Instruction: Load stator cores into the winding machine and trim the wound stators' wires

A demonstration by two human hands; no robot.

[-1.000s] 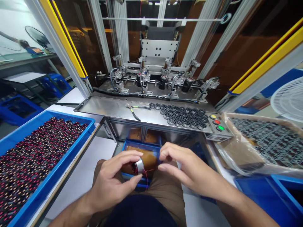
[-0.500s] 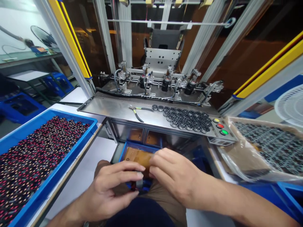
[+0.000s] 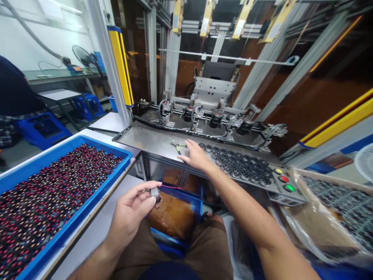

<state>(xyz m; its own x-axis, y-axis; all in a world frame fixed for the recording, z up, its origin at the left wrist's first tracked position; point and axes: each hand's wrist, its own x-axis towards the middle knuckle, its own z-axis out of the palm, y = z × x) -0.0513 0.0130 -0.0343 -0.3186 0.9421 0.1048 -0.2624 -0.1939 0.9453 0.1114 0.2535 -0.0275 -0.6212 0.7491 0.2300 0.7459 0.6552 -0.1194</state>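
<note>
My left hand point(image 3: 131, 208) pinches a small wound motor stator point(image 3: 155, 193) with a grey metal rim between thumb and fingers. A thin reddish wire trails from it to the right. Over the metal tray point(image 3: 140, 137), my right hand point(image 3: 196, 154) reaches the wire cutters point(image 3: 177, 146), its thumb and fingers apart around the handles. The handle ends are hidden under this hand, and the cutters still lie on the tray. Beside the hand, many black round parts point(image 3: 244, 165) are packed together on the tray.
A blue bin point(image 3: 126, 155) full of red-and-copper wound parts stands at left. Behind the tray is a machine fixture point(image 3: 215, 120). At right are a button box point(image 3: 284, 179) and a plastic-lined carton point(image 3: 309, 229) of grey parts. Below lies a blue crate point(image 3: 199, 202). A seated person point(image 3: 17, 89) is at far left.
My right hand has left the stator and moved forward to the wire cutters. My left hand, still holding the stator, has shifted slightly left and up. The view has turned left and tilted up.
</note>
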